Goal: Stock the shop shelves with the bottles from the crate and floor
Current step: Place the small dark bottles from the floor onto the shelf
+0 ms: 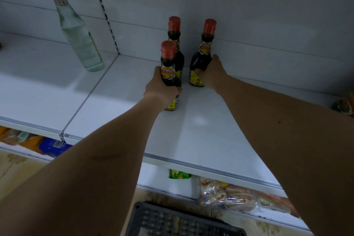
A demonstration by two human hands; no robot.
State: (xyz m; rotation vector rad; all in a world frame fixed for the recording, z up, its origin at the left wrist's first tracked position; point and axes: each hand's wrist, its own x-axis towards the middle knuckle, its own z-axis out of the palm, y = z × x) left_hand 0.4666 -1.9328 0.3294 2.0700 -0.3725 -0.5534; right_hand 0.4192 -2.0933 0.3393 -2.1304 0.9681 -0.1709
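While both arms reach onto the white shelf (201,132), the left hand (162,90) grips a dark sauce bottle (169,67) and the right hand (212,72) grips a second dark bottle (205,48), both upright on the shelf. Labels read "180"; caps red. Just behind the left-hand bottle stands a third bottle (175,34). Well left of it stands a clear glass bottle (76,30). Below the shelf: grey crate (172,220), snack packets (226,193).

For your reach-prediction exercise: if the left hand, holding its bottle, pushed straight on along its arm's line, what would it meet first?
Most likely the rear bottle, standing just behind the front bottle that the left hand grips. Whether the two bottles already touch is unclear.
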